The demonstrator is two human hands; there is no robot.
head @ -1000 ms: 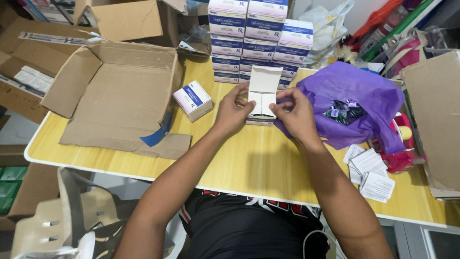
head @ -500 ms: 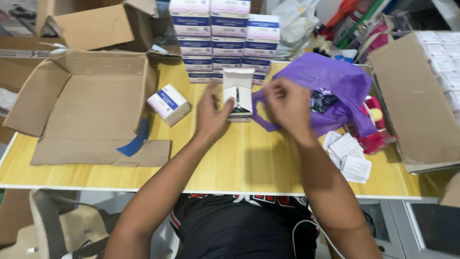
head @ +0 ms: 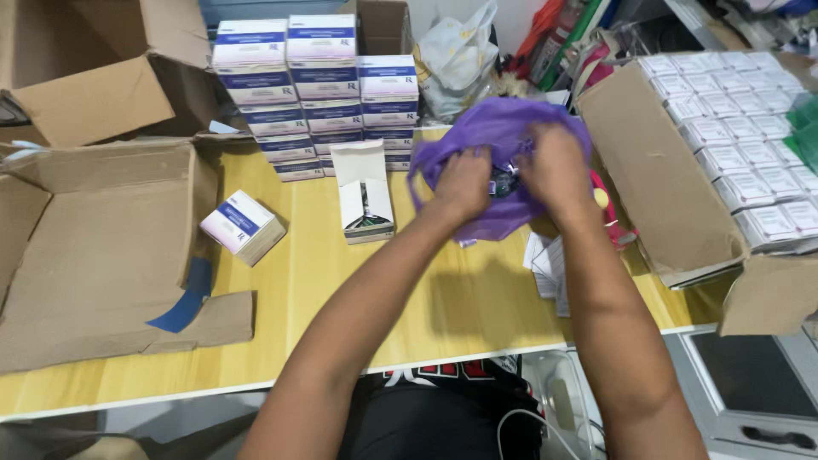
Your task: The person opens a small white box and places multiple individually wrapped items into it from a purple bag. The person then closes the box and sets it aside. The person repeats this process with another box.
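Note:
Both my hands are inside the mouth of a purple plastic bag (head: 490, 128) on the yellow table (head: 358, 298). My left hand (head: 464, 183) and my right hand (head: 554, 162) close around small dark packets (head: 503, 181) in the bag. An open white carton (head: 364, 192) lies on the table left of my hands, its flap up and dark contents showing. A closed white and blue box (head: 243, 226) lies further left.
Stacks of white and blue boxes (head: 315, 85) stand behind the open carton. A flattened cardboard box (head: 94, 247) lies at left. A cardboard box full of small white packs (head: 733, 145) sits at right. Folded white leaflets (head: 545, 264) lie under my right forearm.
My hands have left the open white carton and moved right into the purple bag. The carton now lies alone on the table. The camera view has shifted right.

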